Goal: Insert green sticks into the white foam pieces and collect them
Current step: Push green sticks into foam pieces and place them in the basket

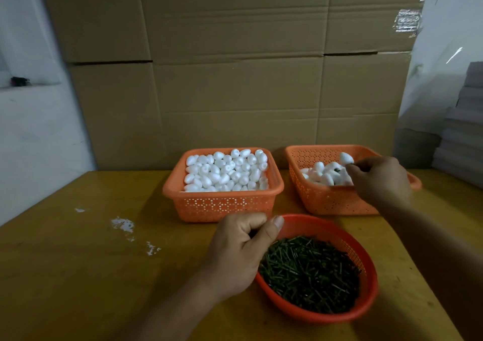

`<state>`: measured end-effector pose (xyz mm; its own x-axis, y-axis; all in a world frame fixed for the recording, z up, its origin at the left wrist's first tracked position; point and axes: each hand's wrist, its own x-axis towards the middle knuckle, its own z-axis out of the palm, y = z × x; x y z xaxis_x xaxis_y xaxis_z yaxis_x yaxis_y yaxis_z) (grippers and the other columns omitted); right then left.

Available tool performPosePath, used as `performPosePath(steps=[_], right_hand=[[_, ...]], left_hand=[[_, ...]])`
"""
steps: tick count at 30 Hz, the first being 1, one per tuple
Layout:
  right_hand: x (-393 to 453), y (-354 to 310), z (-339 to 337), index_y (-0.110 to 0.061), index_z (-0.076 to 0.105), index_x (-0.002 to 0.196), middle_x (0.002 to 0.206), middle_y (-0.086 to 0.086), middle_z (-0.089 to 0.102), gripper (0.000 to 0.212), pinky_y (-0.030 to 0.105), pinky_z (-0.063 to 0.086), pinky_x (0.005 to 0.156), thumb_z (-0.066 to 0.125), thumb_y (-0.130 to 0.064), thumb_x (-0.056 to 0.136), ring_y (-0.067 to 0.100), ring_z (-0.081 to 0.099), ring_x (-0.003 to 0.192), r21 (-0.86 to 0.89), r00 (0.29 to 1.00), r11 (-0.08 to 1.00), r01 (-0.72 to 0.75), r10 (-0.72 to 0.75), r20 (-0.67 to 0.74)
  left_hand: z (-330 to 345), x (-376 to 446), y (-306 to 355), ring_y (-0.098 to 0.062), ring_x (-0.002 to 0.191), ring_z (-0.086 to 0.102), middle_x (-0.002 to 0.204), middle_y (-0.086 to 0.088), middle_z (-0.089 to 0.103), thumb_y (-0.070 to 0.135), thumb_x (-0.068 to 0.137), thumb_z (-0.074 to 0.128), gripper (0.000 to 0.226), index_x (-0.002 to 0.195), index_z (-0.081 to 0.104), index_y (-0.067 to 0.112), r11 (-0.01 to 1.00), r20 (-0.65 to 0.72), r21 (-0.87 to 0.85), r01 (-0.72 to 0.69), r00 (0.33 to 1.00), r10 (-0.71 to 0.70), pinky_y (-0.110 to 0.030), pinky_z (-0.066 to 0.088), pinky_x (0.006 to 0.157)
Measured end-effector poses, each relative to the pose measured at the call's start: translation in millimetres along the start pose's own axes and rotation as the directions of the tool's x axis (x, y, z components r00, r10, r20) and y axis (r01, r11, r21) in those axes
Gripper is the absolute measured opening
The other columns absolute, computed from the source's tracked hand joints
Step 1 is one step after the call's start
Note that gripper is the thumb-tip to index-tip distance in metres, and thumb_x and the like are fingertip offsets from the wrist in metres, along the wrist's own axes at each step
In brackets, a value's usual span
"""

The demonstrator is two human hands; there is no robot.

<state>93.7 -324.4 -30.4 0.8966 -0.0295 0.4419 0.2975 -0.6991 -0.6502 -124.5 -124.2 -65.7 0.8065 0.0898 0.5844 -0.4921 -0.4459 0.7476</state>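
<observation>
A square orange basket (224, 204) in the middle is full of plain white foam pieces (226, 170). To its right, a second orange basket (329, 199) holds foam pieces with green sticks in them (326, 174). My right hand (380, 180) reaches over this basket and pinches one foam piece (346, 158) at its fingertips, above the pile. A round red basket (371, 283) at the front holds a heap of green sticks (311, 270). My left hand (239, 254) hovers at its left rim, fingers curled; something dark, apparently green sticks, shows inside the grip.
All the baskets stand on a yellow-brown table (78, 275) with white foam crumbs (122, 224) on its left part. Stacked cardboard boxes (235, 66) form a wall behind the baskets. A grey stack (462, 131) stands at the far right.
</observation>
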Motion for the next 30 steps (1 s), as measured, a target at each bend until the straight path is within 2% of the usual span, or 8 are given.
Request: performPosePath(steps=[4,7,11,16,20,26,28,30], right_hand=[[21.4,5.3,5.1,-0.015,0.072,0.072,0.070,0.008,0.064,0.034,0.028,0.037,0.059,0.062,-0.040,0.092,0.031,0.061,0.077,-0.194,0.995,0.976,-0.103,0.101,-0.021],[32.4,5.6,8.5,-0.014,0.070,0.073,0.073,0.009,0.065,0.035,0.028,0.041,0.060,0.064,-0.045,0.089,0.030,0.061,0.077,-0.272,0.984,0.949,-0.162,0.177,0.029],[38.9,3.6,9.5,-0.011,0.067,0.075,0.074,0.010,0.064,0.041,0.033,0.048,0.067,0.067,-0.050,0.087,0.029,0.063,0.074,-0.324,0.980,0.932,-0.162,0.190,0.057],[37.8,1.9,8.7,-0.009,0.067,0.072,0.071,0.011,0.066,0.037,0.035,0.052,0.065,0.065,-0.041,0.091,0.027,0.064,0.066,-0.345,0.978,0.930,-0.130,0.177,0.108],[30.2,5.8,3.8,-0.010,0.070,0.076,0.067,0.010,0.066,0.028,0.027,0.044,0.054,0.061,-0.030,0.094,0.025,0.063,0.061,-0.322,0.985,0.942,-0.098,0.138,0.103],[8.8,6.2,-4.5,-0.005,0.069,0.071,0.063,0.017,0.066,0.026,0.029,0.040,0.052,0.058,-0.017,0.092,0.027,0.053,0.050,-0.144,1.000,0.990,0.011,-0.015,-0.022],[-2.5,-0.5,-8.4,-0.001,0.072,0.080,0.068,0.018,0.069,0.023,0.028,0.039,0.051,0.057,-0.014,0.092,0.033,0.057,0.052,-0.064,0.997,0.996,0.056,-0.060,-0.049],[-17.1,-11.5,-15.2,-0.005,0.076,0.087,0.066,0.009,0.069,0.022,0.023,0.037,0.043,0.056,-0.012,0.092,0.025,0.061,0.050,0.018,0.993,0.994,0.109,-0.108,-0.058]], left_hand=[[1.0,0.4,3.4,-0.011,0.044,0.032,0.046,0.003,0.034,0.047,0.096,0.053,0.056,0.052,0.037,0.016,1.000,-0.006,-0.021,0.021,1.000,-0.022,-0.035,0.026,0.044],[1.3,0.6,2.6,-0.009,0.045,0.029,0.048,0.007,0.033,0.047,0.095,0.054,0.054,0.053,0.037,0.019,0.999,-0.005,-0.041,0.036,0.999,-0.036,-0.032,0.025,0.045],[0.6,-0.9,-1.0,-0.013,0.047,0.033,0.050,-0.001,0.035,0.048,0.093,0.058,0.055,0.057,0.040,0.010,0.999,0.002,-0.019,0.040,0.999,-0.040,-0.033,0.028,0.046],[1.7,-2.5,-2.6,-0.012,0.049,0.039,0.054,-0.009,0.043,0.045,0.093,0.060,0.046,0.063,0.045,0.014,0.999,0.019,0.037,0.020,1.000,-0.021,-0.031,0.034,0.047],[1.9,-2.2,-3.8,-0.012,0.051,0.041,0.056,0.005,0.044,0.042,0.092,0.062,0.035,0.068,0.048,0.021,0.998,0.021,0.057,0.015,1.000,-0.016,-0.034,0.036,0.048],[0.1,-2.8,-4.4,-0.026,0.053,0.041,0.064,0.008,0.048,0.037,0.093,0.062,0.021,0.078,0.049,0.031,0.995,0.016,0.099,0.011,1.000,-0.013,-0.040,0.036,0.048],[-1.0,-1.6,-4.7,-0.023,0.052,0.040,0.063,0.008,0.046,0.038,0.093,0.060,0.023,0.077,0.047,0.029,0.994,0.009,0.106,0.014,1.000,-0.015,-0.039,0.035,0.048],[-1.7,0.1,-4.9,-0.015,0.053,0.039,0.059,0.008,0.042,0.035,0.094,0.060,0.031,0.070,0.043,0.023,0.992,-0.013,0.123,0.017,1.000,-0.016,-0.039,0.037,0.049]])
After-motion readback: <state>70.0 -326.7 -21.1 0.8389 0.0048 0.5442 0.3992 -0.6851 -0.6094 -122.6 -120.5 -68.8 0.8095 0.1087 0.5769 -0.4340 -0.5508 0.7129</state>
